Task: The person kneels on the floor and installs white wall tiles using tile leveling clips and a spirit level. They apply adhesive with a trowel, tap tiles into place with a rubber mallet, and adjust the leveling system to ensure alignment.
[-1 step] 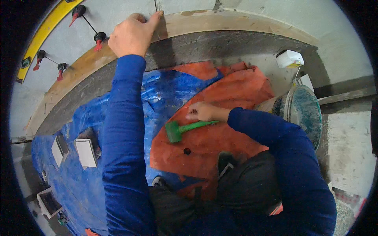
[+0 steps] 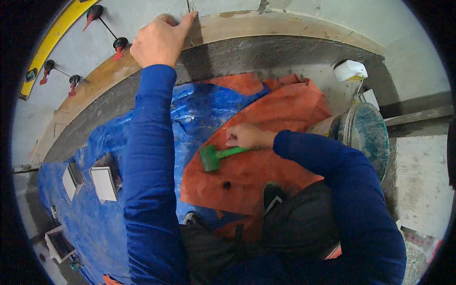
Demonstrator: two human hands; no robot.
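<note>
My left hand [image 2: 159, 42] presses against the pale wall tiles, over the upper edge of a wooden strip [image 2: 223, 26]. Its thumb stretches toward a vertical tile joint, apart from the other fingers, which are partly hidden. Lower and to the right, my right hand [image 2: 248, 136] is closed, with thumb and fingers curled together; anything inside it is too small to make out. Right below it, a green mallet [image 2: 209, 158] lies on the orange sheet [image 2: 294, 109], the end of its handle hidden near my wrist.
Black-and-red clamps [image 2: 120, 44] and a yellow level [image 2: 57, 38] are on the wall at upper left. Tile pieces [image 2: 103, 184] lie on a blue tarp [image 2: 90, 228]. A bucket [image 2: 370, 137] stands at right, below a white device [image 2: 350, 71].
My right hand has shifted slightly, and less of the mallet's handle shows beneath it. The left hand stays in place at the wall.
</note>
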